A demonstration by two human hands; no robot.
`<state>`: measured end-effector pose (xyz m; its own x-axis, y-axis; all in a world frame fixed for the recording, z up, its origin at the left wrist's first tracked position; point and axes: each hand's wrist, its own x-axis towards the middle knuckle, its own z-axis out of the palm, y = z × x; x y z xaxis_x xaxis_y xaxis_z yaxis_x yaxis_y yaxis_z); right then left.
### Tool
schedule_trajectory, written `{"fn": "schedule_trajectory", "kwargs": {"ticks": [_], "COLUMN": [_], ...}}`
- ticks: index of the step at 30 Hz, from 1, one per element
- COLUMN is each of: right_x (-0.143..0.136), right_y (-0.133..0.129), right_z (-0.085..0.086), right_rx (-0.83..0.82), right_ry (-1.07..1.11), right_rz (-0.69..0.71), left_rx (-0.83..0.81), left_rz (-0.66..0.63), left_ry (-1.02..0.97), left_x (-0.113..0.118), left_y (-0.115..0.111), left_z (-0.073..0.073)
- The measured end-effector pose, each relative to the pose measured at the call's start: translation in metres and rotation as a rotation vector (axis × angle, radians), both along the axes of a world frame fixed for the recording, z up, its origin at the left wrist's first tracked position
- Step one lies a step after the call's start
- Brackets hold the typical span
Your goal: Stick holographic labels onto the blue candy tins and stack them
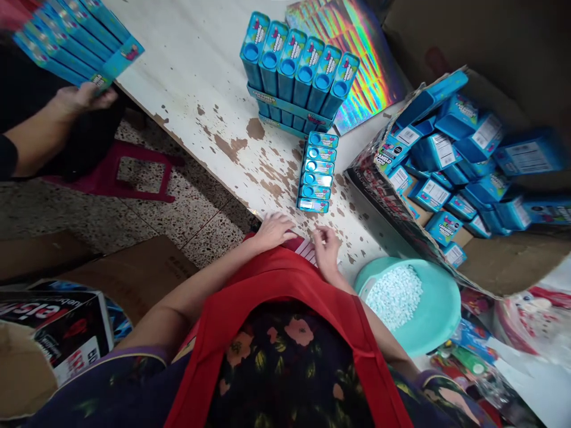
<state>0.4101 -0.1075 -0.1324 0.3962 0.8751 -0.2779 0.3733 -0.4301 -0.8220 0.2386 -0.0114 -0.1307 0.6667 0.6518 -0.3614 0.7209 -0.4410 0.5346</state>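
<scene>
My left hand (274,230) lies near the table's front edge, fingers stretched out and nothing seen in them. To its right, my right hand (327,246) has its fingers curled together; whatever they may hold is too small to make out. Between the hands, white strips (307,251) lie side by side against the red apron (276,274), partly hidden by my right hand. Just beyond my hands is a short row of small blue candy boxes (317,178). Behind it, several taller blue candy boxes (292,59) stand in a blue display tray (289,102).
On the right are a turquoise basin (439,309) of small pale candies (397,297) and a carton (383,196) of loose blue boxes. A holographic sheet (357,65) lies behind. At left, another person's hand (84,98) holds a filled blue display (80,44) above a pink stool (143,193).
</scene>
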Motion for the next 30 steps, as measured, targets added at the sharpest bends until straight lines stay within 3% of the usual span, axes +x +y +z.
{"fn": "schedule_trajectory", "kwargs": {"ticks": [4,9,15,21,28,30], "right_x": [-0.013,-0.011,-0.004,-0.007,-0.009,-0.009], "right_y": [-0.016,-0.018,-0.024,-0.023,-0.029,-0.028], "right_z": [-0.013,-0.017,-0.011,-0.017,-0.027,-0.026], "right_rx": [-0.096,-0.121,-0.093,-0.104,-0.135,-0.126], "right_ry": [-0.171,-0.311,-0.303,-0.316,-0.230,-0.205], "right_rz": [0.400,0.639,0.700,0.528,0.711,0.703], "left_rx": [-0.059,-0.054,-0.063,-0.085,-0.094,-0.096], "left_rz": [-0.055,-0.020,0.027,0.039,0.079,0.084], "left_ry": [0.065,0.140,0.155,0.156,0.190,0.193], "left_x": [0.005,0.015,0.016,0.018,0.023,0.023], "left_y": [-0.012,-0.010,-0.010,-0.009,-0.008,-0.008], "left_z": [-0.007,-0.011,-0.015,-0.020,-0.017,-0.016]}}
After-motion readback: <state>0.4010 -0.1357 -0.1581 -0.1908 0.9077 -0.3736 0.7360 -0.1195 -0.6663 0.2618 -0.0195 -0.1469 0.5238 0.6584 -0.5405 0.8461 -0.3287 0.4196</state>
